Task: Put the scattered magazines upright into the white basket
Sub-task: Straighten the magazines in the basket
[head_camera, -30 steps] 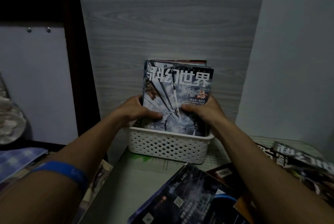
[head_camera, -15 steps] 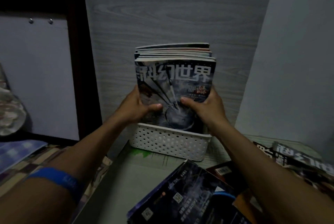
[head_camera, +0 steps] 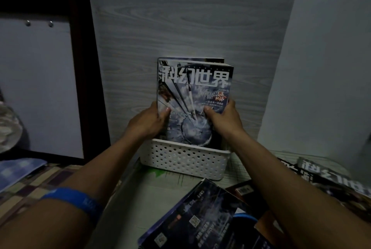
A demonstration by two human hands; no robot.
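Against a grey woodgrain wall (head_camera: 180, 17), bluish-covered magazines (head_camera: 193, 96) stand upright in the white basket (head_camera: 184, 160).

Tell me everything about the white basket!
The white basket looks like plastic, with rows of small round holes in its wall and a smooth rim. It sits upright on the table against the grey wood-grain wall. A bunch of magazines stands upright inside, gripped by the left hand and right hand just above the rim.

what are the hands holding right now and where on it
Both hands grip the stack of magazines standing in the white basket: left hand on its left edge, right hand on its right edge.
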